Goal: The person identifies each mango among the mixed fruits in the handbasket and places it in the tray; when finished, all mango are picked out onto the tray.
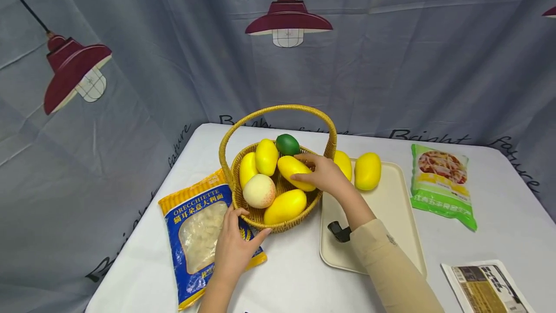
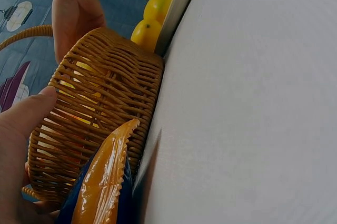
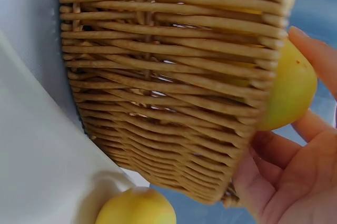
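A wicker basket with a tall arched handle holds several yellow mangoes, a pale peach and a green fruit. My right hand reaches in over the right rim and grips a mango between thumb and fingers. From the right wrist view, that mango shows above the rim, its lower part hidden by the weave. My left hand holds the basket's near-left rim, fingers at the left side and thumb at the front. In the left wrist view its thumb lies against the rim.
Right of the basket, a cream tray carries two mangoes at its far end. A blue and yellow orecchiette bag lies beside the basket at left. A green food packet and a flat printed packet are farther right.
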The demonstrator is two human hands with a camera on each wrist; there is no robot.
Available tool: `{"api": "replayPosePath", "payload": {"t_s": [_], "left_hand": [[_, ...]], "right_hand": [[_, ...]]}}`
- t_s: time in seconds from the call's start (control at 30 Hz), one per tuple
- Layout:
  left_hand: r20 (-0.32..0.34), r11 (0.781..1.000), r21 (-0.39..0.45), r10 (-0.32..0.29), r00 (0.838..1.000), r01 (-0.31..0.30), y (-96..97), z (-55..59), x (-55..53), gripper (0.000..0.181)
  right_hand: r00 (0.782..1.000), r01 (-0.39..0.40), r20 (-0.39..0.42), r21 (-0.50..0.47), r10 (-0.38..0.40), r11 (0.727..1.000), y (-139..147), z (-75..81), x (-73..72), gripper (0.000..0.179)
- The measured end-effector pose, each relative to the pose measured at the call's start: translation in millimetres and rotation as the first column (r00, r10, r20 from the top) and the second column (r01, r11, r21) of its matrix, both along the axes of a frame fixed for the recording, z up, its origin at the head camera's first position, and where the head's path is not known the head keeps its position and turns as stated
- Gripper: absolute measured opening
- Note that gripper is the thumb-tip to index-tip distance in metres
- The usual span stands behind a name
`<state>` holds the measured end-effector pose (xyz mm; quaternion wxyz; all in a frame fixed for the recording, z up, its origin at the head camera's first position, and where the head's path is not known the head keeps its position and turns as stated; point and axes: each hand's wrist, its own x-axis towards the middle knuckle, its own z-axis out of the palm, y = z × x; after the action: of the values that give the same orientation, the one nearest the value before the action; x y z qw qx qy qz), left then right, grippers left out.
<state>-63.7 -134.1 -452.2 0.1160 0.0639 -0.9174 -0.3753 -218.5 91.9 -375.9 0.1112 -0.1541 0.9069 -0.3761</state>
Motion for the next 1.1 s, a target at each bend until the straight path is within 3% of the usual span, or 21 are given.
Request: {"api": "replayPosePath", "payload": {"t_s": [0.3,0.6,0.77,0.83,0.93,1.1], "left_hand": [[-0.020,1.000,-0.002,-0.010,1.000,0.010,1.5,-2.5,-0.4,0.067],[-0.011,1.000,-0.008,-0.004,1.000,0.004,1.2,-0.1,1.3,0.067],[0.025,1.000,-0.016,0.003,1.000,-0.003,0.0,1.9,0.9,0.069],[0.034,1.000,-0.017,0.002,0.999,-0.002,-0.3,2.5,0.6,0.069],[0.040,1.000,-0.024,0.000,0.999,0.001,-0.8,2.5,0.2,0.069],[0.049,1.000,-0.020,-0.006,0.999,0.007,-0.4,0.9,-0.2,0.069]], "right_hand": [[0.998,0.041,-0.038,-0.203,-0.049,0.978,23.2,8.2,22.4,0.065],[0.993,0.090,-0.053,-0.281,-0.109,0.955,58.9,24.0,55.5,0.060],[0.976,0.155,-0.099,-0.320,-0.196,0.935,91.8,29.3,68.9,0.059],[0.959,0.205,-0.120,-0.339,-0.258,0.918,107.1,28.5,71.4,0.059],[0.910,0.331,-0.127,-0.350,-0.395,0.876,130.8,23.7,70.4,0.061],[0.816,0.544,-0.014,-0.317,-0.578,0.777,168.2,3.2,57.7,0.068]]}}
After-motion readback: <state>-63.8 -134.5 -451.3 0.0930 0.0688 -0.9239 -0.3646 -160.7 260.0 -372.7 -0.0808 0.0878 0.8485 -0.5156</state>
